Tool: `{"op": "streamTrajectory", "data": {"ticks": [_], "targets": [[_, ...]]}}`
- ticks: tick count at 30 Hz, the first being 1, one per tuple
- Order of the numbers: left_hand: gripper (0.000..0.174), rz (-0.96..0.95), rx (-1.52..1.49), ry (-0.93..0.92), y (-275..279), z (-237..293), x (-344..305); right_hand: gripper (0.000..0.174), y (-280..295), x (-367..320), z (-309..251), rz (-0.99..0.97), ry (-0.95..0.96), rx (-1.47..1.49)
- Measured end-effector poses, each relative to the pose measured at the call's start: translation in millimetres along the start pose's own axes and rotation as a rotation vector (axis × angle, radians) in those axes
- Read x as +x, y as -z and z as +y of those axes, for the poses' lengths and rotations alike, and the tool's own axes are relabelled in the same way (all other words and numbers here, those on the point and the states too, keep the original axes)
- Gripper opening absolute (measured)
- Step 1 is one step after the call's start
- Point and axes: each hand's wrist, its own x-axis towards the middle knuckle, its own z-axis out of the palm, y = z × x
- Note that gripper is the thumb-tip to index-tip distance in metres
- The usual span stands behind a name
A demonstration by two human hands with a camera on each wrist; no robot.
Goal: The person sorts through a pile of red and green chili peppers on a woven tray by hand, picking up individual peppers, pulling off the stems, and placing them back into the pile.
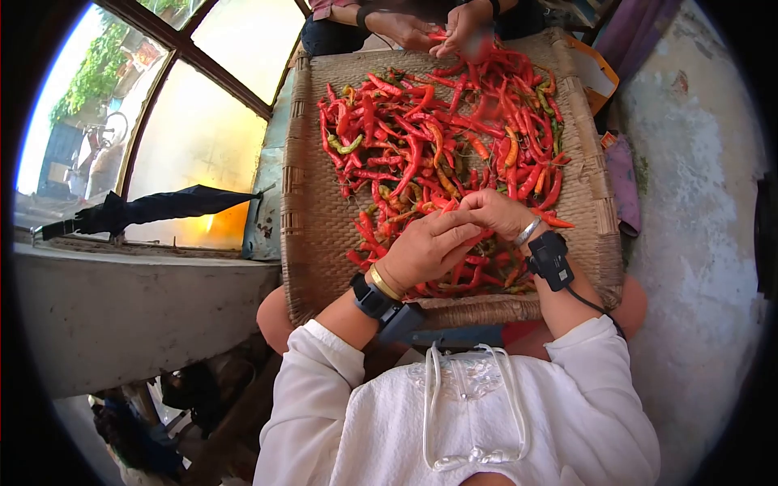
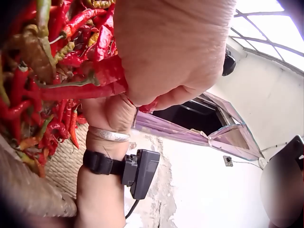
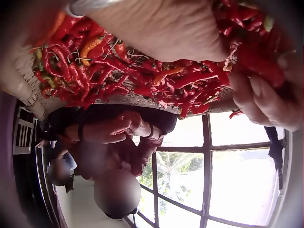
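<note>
My left hand [image 1: 429, 247] grips red chili peppers [image 2: 80, 90] over the near part of the heap, their stems pointing out past the fingers in the left wrist view. Against it, my right hand [image 1: 501, 215] meets the left fingertips and pinches at the same chilies; its own fingertips are mostly hidden. In the right wrist view a red chili [image 3: 259, 66] shows between the left fingers, beside the right hand [image 3: 161, 28]. Below both hands spreads a heap of chilies [image 1: 413, 154], mostly red, with some orange and green ones.
The heap lies on a woven tray [image 1: 296, 202] with a raised rim, across my lap. Opposite, another person's hands [image 1: 462, 28] hold chilies at the far edge. To the left, a folded black umbrella [image 1: 178, 206] lies along the window sill [image 1: 146, 275]. A purple cloth [image 1: 622, 182] hangs on the right.
</note>
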Motion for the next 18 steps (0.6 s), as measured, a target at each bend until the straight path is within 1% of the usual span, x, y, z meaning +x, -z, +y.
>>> {"op": "streamTrajectory", "data": {"ticks": [2, 3, 4, 5, 6, 8, 9, 10, 12, 13, 14, 15, 16, 17, 18], "targets": [[0.035, 0.053, -0.077, 0.086, -0.5, -8.0, -2.1, 0.017, 1.6, -5.4, -9.6, 0.119, 0.058, -0.333], [0.030, 0.041, -0.023, 0.166, 2.1, -8.6, -2.3, 0.017, 1.4, -8.4, -11.6, 0.117, 0.055, -0.328], [0.030, 0.038, -0.024, 0.170, 4.9, -8.5, -5.6, 0.017, 2.1, -10.8, -14.1, 0.194, 0.036, -0.444], [0.026, -0.047, 0.007, 0.261, 8.8, -10.0, -7.0, 0.017, 4.1, -11.4, -16.9, 0.273, 0.021, -0.565], [0.022, -0.128, 0.039, 0.348, 12.4, -13.1, -5.8, 0.017, 7.5, -10.9, -19.8, 0.276, 0.027, -0.572], [0.022, -0.118, 0.082, 0.336, 12.1, -21.5, -11.1, 0.019, 12.6, -13.3, -18.1, 0.366, 0.130, -0.519], [0.023, -0.165, 0.101, 0.376, 14.5, -23.6, -12.6, 0.014, 12.5, -12.8, -21.2, 0.315, 0.221, -0.422], [0.024, -0.213, 0.121, 0.417, 15.5, -25.0, -13.5, 0.014, 14.8, -17.2, -25.3, 0.312, 0.217, -0.422], [0.025, -0.189, 0.167, 0.420, 14.4, -29.7, -14.6, 0.013, 18.1, -27.0, -39.4, 0.279, 0.026, -0.144], [0.024, -0.186, 0.252, 0.466, 14.0, -30.3, -14.8, 0.012, 28.2, -24.1, -34.2, 0.286, 0.090, -0.039], [0.022, -0.184, 0.334, 0.512, 12.9, -30.4, -15.5, 0.011, 37.5, -19.6, -27.7, 0.349, 0.222, 0.056], [0.021, -0.196, 0.383, 0.552, 10.2, -34.4, -18.6, 0.012, 36.9, -16.5, -28.3, 0.449, 0.346, 0.310], [0.021, -0.195, 0.381, 0.553, 8.5, -38.6, -20.5, 0.017, 35.1, -13.2, -29.0, 0.546, 0.472, 0.564], [0.020, -0.163, 0.424, 0.534, 6.7, -42.4, -22.3, 0.017, 33.0, -11.8, -29.5, 0.545, 0.470, 0.560], [0.019, -0.129, 0.467, 0.519, 7.2, -42.9, -21.3, 0.022, 30.1, -10.4, -29.7, 0.632, 0.471, 0.518]]}}
